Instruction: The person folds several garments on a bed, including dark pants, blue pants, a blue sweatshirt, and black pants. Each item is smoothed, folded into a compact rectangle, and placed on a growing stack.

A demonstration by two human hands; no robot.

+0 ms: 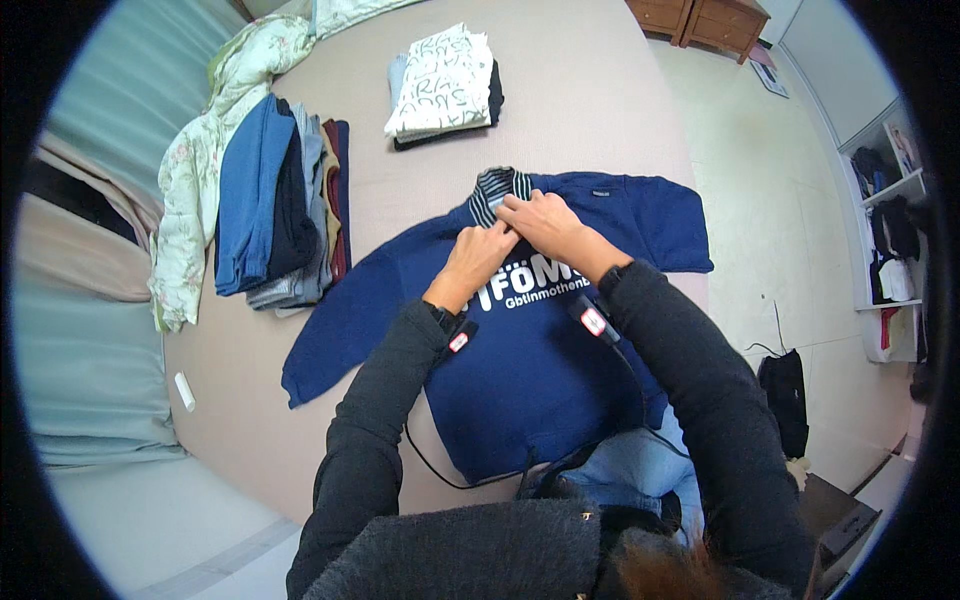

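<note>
A navy sweatshirt [520, 390] with white lettering across its chest lies front up on the bed, sleeves spread to both sides. Its striped black-and-white collar [487, 193] points away from me. My left hand [472, 264] is closed at the lower front of the collar, fingertips pinching the fabric. Right beside it, my right hand [548, 228] pinches the collar's front too, its fingers nearly touching the left ones. What exactly lies between the fingertips is partly hidden. My forearms cover some of the lettering and the lower part of the sweatshirt.
Folded trousers [252, 200] in several colours lie in a row at the left, against a floral quilt [180, 230]. A stack of folded clothes [445, 85] sits beyond the collar. A small white object [185, 392] rests near the bed's left edge. Shelves [890, 190] stand far right.
</note>
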